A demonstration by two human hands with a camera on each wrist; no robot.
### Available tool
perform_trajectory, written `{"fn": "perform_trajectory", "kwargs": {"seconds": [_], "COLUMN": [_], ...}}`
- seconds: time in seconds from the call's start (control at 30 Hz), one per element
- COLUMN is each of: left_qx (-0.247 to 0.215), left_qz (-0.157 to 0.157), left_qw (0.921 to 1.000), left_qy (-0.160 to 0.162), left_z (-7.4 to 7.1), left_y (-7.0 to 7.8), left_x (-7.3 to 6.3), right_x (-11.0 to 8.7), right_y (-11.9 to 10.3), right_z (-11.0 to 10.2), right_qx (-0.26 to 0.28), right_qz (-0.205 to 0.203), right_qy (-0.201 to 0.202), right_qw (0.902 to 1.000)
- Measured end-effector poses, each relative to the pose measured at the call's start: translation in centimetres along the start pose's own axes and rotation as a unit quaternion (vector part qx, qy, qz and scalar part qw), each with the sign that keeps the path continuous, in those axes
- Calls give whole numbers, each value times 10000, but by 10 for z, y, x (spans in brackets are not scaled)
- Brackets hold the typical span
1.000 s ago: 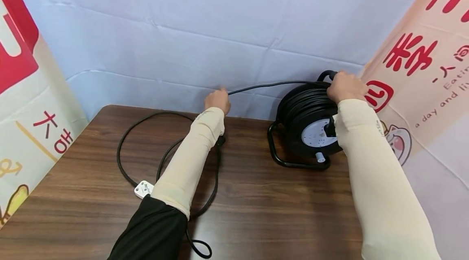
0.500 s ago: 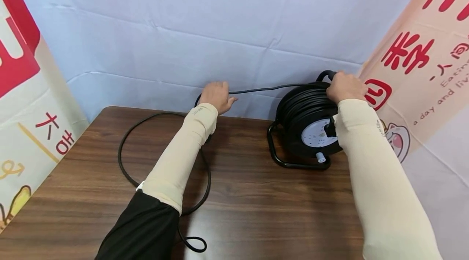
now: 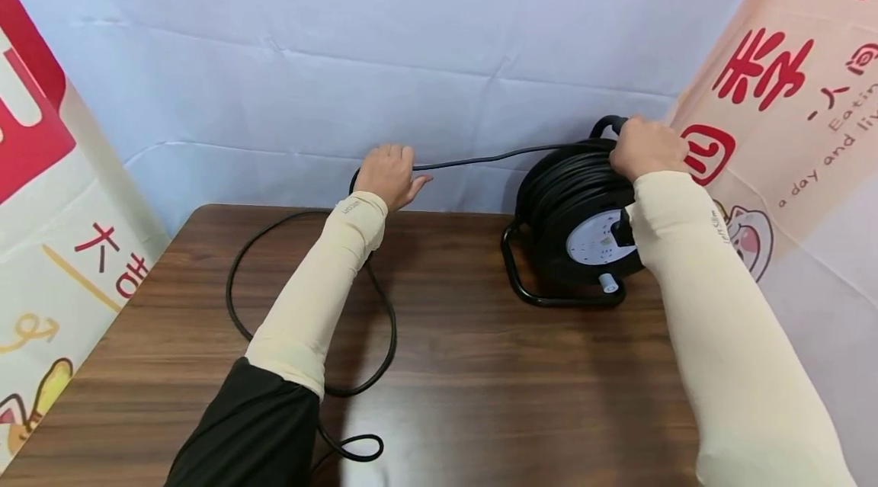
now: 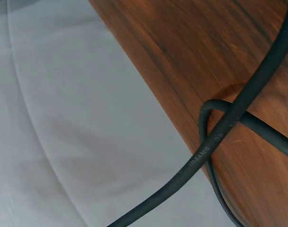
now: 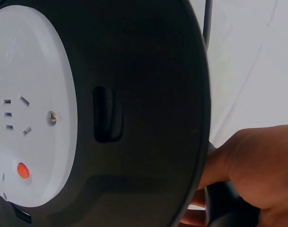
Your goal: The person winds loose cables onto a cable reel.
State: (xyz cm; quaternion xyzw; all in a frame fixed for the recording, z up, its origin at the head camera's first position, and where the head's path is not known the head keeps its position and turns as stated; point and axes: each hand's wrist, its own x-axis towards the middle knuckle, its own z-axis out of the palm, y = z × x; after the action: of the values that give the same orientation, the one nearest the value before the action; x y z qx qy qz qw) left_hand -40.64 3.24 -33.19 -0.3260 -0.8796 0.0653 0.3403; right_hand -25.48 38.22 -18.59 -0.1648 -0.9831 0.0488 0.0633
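A black cable reel (image 3: pixel 569 201) stands on its tubular frame near the table's back right. Its side carries a round white socket panel (image 3: pixel 597 238). My right hand (image 3: pixel 648 148) grips the black handle (image 3: pixel 607 123) on top; the right wrist view shows this hand (image 5: pixel 262 170) behind the reel's black flange (image 5: pixel 153 71). From the reel, a black cable (image 3: pixel 480 160) runs left to my left hand (image 3: pixel 387 176), which holds it above the back edge with the thumb sticking out rightward. In the left wrist view the cable (image 4: pixel 201 156) crosses another stretch of itself.
Loose cable loops (image 3: pixel 230 281) lie on the wooden table (image 3: pixel 507 365) around and below my left arm, with a small loop (image 3: pixel 370 447) nearer the front. A pale cloth (image 3: pixel 384 37) hangs behind the table, and printed banners (image 3: pixel 768 91) hang at both sides.
My left hand has moved left along the back edge, its thumb swinging out to the right. The white socket block is now hidden by the left arm. My right hand keeps holding the handle.
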Motion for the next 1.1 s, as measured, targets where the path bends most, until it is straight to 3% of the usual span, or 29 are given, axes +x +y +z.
{"fn": "perform_trajectory", "kwargs": {"seconds": [0.53, 1.1], "left_qx": [-132, -255], "left_qz": [95, -80], "left_qw": [9979, 9971], "left_qy": [623, 717], "left_z": [2, -4], "left_y": [-6, -3], "left_x": [-4, -24], "right_x": [-10, -34], "right_y": [-2, -2], "right_z": [-6, -6], "right_qx": [-232, -189], "right_qz": [60, -136], "right_qy": [-19, 70], "right_qw": [9997, 9997]}}
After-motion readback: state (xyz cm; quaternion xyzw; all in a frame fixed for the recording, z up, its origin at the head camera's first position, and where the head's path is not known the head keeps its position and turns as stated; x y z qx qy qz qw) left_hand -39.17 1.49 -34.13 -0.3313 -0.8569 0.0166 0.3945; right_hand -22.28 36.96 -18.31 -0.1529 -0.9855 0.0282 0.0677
